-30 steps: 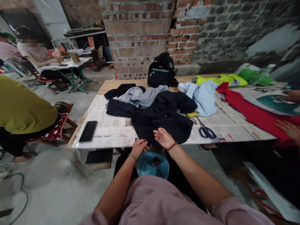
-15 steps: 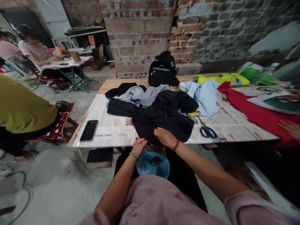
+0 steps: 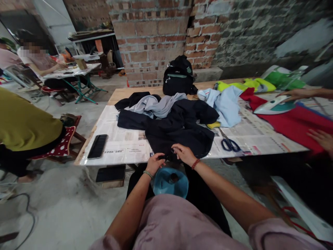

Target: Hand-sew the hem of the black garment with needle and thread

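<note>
A dark navy garment [image 3: 179, 133] with a grey lining [image 3: 169, 104] lies crumpled at the table's front edge. My left hand [image 3: 155, 164] pinches its near edge, thumb and fingers together. Just right of it, my right hand [image 3: 183, 153] is raised over the same edge with its fingers curled into a pinch. Whatever is between those fingertips is too small to make out. Below the hands, a light-blue plastic container [image 3: 170, 185] with a round opening sits between my legs.
A black phone [image 3: 97, 146] lies on the newspaper-covered table, left of the garment. Scissors [image 3: 230, 143] lie to the right, near a light-blue cloth [image 3: 229, 107]. At the far right another person's hand moves an iron [image 3: 274, 105] over red fabric [image 3: 288, 123]. A black backpack [image 3: 179, 78] stands behind.
My right hand's fingers have lifted slightly and curled from a flatter pose. My left hand stays at the garment's edge. The other person's iron has slid left over the red fabric.
</note>
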A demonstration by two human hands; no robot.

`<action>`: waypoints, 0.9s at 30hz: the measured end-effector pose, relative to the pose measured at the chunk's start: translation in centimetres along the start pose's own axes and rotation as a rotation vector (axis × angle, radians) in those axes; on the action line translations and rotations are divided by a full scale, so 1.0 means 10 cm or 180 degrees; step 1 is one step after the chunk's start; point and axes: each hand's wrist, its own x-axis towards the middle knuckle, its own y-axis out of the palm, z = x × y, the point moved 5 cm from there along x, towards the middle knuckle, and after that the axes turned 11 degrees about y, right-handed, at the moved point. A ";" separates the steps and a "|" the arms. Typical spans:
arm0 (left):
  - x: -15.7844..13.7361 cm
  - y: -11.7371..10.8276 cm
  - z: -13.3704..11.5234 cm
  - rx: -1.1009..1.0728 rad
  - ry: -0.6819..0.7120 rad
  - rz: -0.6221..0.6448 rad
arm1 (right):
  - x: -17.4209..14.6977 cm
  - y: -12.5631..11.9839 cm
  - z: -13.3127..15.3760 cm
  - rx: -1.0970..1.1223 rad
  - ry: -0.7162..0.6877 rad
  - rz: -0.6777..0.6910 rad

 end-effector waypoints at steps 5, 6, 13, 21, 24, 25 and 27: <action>0.00 0.02 -0.02 0.0344 0.0128 -0.0115 | -0.12 0.11 -0.03 -0.0919 -0.0564 0.0225; 0.00 0.02 -0.03 0.0426 0.0198 -0.0135 | -0.13 0.12 -0.04 -0.1051 -0.0621 0.0246; -0.03 0.03 -0.08 0.0993 0.0685 -0.0106 | -0.19 0.16 -0.10 -0.1828 -0.0922 0.0441; -0.03 0.02 -0.08 0.1030 0.0736 -0.0096 | -0.23 0.20 -0.06 -0.2359 -0.0921 0.0637; -0.02 0.01 -0.07 0.0972 0.0702 -0.0102 | -0.23 0.20 -0.02 -0.2349 -0.0939 0.0642; -0.02 0.01 -0.07 0.0943 0.0688 -0.0103 | -0.23 0.20 0.00 -0.2335 -0.0956 0.0635; -0.02 0.02 -0.08 0.0864 0.0652 -0.0098 | -0.22 0.21 0.02 -0.2335 -0.0997 0.0657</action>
